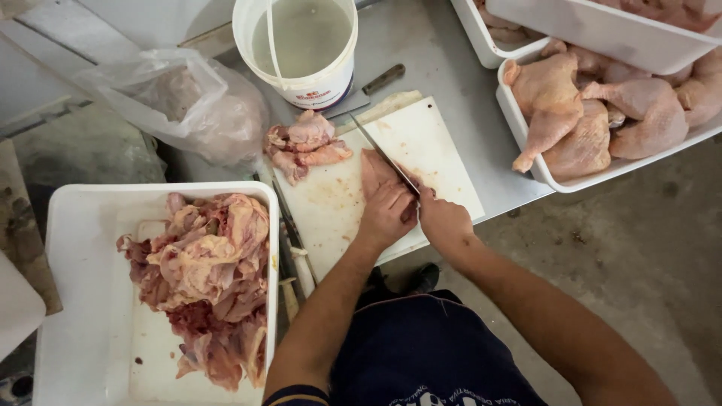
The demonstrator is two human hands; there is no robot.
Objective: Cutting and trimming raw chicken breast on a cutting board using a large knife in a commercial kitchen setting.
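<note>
A piece of raw chicken (pixel 374 171) lies on the white cutting board (pixel 436 150). My left hand (pixel 387 213) presses flat on its near end. My right hand (pixel 442 218) grips the handle of a long thin knife (pixel 382 153), whose blade runs up and to the left along the right side of the meat. A small pile of cut chicken pieces (pixel 304 144) sits at the board's far left corner.
A white tub (pixel 79 248) of skin and trimmings stands at the left. White trays (pixel 526 128) of whole chicken legs are at the right. A white bucket (pixel 301 45) of cloudy liquid, a second knife (pixel 376 83) and a plastic bag (pixel 188 101) lie behind the board.
</note>
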